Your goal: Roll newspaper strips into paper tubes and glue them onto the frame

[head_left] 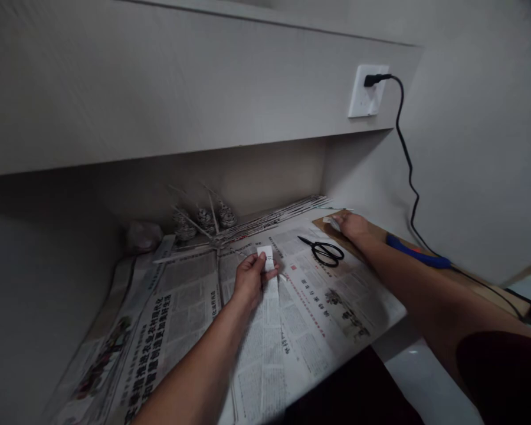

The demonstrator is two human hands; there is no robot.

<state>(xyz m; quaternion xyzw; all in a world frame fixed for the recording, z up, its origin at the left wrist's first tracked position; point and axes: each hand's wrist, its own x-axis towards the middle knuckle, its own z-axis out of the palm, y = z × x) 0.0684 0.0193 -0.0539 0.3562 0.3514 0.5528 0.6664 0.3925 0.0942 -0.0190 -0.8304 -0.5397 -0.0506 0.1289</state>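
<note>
My left hand (250,277) is closed on the upper end of a newspaper strip (272,304), pinched between thumb and fingers above the newspaper-covered table. The strip hangs down toward me from the fingers. At the back right, my right hand (351,225) has its fingers closed around a small whitish object (333,223), too small and dim to name, over a brown board. Black-handled scissors (325,252) lie on the newspaper (305,313) between the two hands, nearer the right one, with the blades pointing left.
Thin rolled paper sticks (278,218) lie along the back. Woven paper pieces (203,218) and a plastic-wrapped lump (144,236) stand at back left. A blue-handled tool (418,252) with a black cord lies under my right forearm on the board (473,283). A cord (409,159) hangs from the wall socket (360,97).
</note>
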